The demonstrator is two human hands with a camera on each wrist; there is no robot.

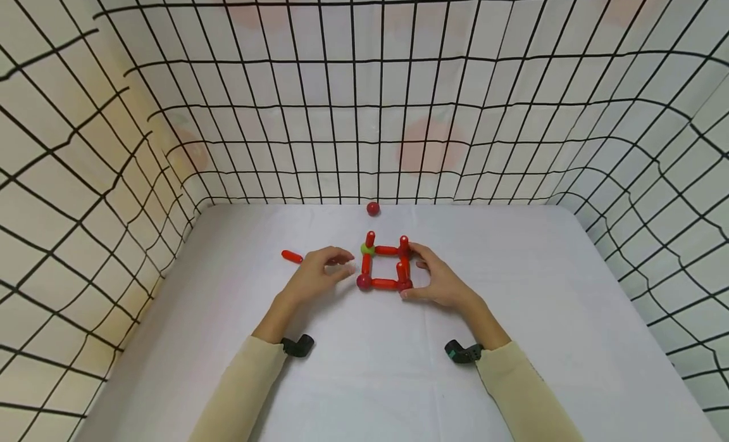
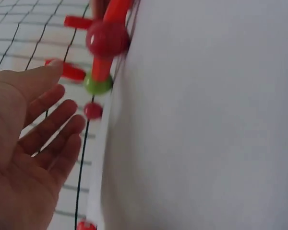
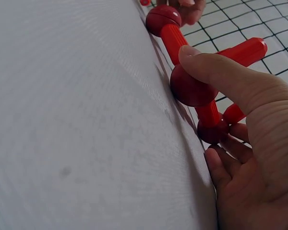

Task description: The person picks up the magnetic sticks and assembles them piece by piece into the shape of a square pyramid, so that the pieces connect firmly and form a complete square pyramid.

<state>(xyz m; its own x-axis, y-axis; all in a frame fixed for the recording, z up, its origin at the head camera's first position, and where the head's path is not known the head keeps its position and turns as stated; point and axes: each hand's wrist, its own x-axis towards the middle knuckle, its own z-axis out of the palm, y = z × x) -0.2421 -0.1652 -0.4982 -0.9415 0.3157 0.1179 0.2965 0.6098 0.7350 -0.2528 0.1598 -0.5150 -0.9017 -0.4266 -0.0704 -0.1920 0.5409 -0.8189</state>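
Note:
On the white table lies a square frame (image 1: 385, 284) of red rods joined by balls, seemingly a construction toy. Its far left corner is a green ball (image 1: 367, 248); the other corner balls are dark red. Short red rods stand up from every corner except the near left ball (image 1: 364, 282). My right hand (image 1: 441, 282) holds the frame's right side, thumb on the near right ball (image 3: 192, 86) and fingers by the far right ball (image 3: 212, 130). Just left of the frame is my left hand (image 1: 317, 273), fingers loosely bent, apart from it and holding nothing.
One loose red rod (image 1: 292, 256) lies beyond the left hand, partly covered by it. A loose red ball (image 1: 373, 208) sits at the table's far edge. Black wire mesh (image 1: 353, 106) over white cloth walls the back and both sides.

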